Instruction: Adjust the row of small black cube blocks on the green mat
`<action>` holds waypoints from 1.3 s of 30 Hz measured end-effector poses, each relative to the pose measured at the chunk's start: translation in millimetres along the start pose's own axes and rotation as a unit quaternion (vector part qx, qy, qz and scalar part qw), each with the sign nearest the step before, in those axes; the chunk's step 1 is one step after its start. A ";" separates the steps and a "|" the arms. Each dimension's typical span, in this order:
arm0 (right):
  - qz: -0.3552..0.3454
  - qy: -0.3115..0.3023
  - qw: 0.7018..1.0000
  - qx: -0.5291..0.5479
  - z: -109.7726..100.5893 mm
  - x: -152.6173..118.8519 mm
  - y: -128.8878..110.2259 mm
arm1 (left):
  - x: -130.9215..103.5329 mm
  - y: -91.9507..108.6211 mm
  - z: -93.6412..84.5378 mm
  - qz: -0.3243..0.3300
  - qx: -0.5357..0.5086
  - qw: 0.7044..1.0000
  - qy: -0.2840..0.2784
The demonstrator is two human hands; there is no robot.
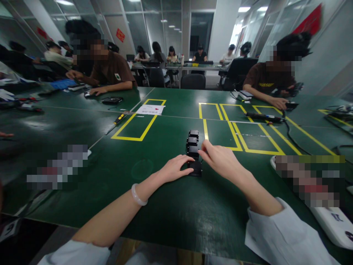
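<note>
Several small black parts stand in a row on the green table (171, 206), running away from me. My left hand (176, 168) has its thumb and fingers on the left side of the nearest black part (195, 169), with a gap between thumb and fingers. Beside the second black part (193, 150), at its right, my right hand (217, 156) has thumb and index finger pinched together; whatever is between the fingertips is too small to make out. Farther back in the row are two more black parts, one (192, 141) behind the other (193, 133).
Yellow tape (127, 138) marks rectangles on the table. A paper sheet (151, 109) and a yellow-black screwdriver (119, 118) lie left of centre. A black tool (263, 117) with a cable is at the right. Two people in brown shirts work across the table.
</note>
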State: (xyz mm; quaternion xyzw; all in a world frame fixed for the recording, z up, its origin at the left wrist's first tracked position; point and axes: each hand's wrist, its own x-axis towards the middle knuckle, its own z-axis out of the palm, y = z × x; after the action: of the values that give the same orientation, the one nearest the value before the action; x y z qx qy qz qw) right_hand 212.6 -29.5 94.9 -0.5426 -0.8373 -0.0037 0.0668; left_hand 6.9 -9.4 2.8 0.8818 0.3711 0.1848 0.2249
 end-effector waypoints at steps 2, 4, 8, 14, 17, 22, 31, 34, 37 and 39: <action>0.008 -0.010 1.000 -0.022 1.6 1.1 0.8 | 0.0 0.6 -0.6 -0.003 -0.003 1.000 -0.001; 0.011 -0.013 0.999 -0.031 2.6 2.1 1.5 | 0.2 1.0 -0.9 -0.003 -0.005 1.000 0.000; 0.007 -0.010 1.000 -0.023 1.8 1.9 1.6 | 0.5 0.8 -1.0 -0.001 -0.007 1.000 -0.002; -0.005 -0.006 1.000 -0.014 0.9 0.1 1.4 | 0.1 0.3 -0.9 -0.002 -0.002 1.000 -0.001; 0.002 -0.019 0.999 -0.038 1.4 1.0 1.7 | 0.1 -0.1 -0.5 -0.004 -0.002 1.000 -0.001; 0.005 -0.022 0.999 -0.029 -0.4 1.1 1.1 | 0.5 -1.3 0.8 0.002 -0.003 1.000 0.000; -0.012 -0.007 1.000 -0.009 0.5 -0.6 1.0 | 0.2 0.5 -1.2 -0.005 -0.007 1.000 -0.004; -0.007 -0.014 0.999 -0.032 1.7 0.3 1.7 | 0.3 0.5 -1.0 -0.006 -0.008 1.000 -0.004; 0.006 -0.015 0.999 -0.035 2.1 1.2 2.0 | 0.4 0.1 -0.5 -0.005 -0.009 1.000 -0.001; 0.003 -0.013 1.000 -0.026 1.6 1.0 1.9 | 0.4 0.1 -0.5 -0.004 -0.010 1.000 0.000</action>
State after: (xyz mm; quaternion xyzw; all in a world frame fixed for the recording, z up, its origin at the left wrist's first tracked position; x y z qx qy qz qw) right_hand 213.7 -27.7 93.4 -0.5464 -0.8363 -0.0181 0.0422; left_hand 6.9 -9.1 3.3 0.8781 0.3728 0.1873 0.2342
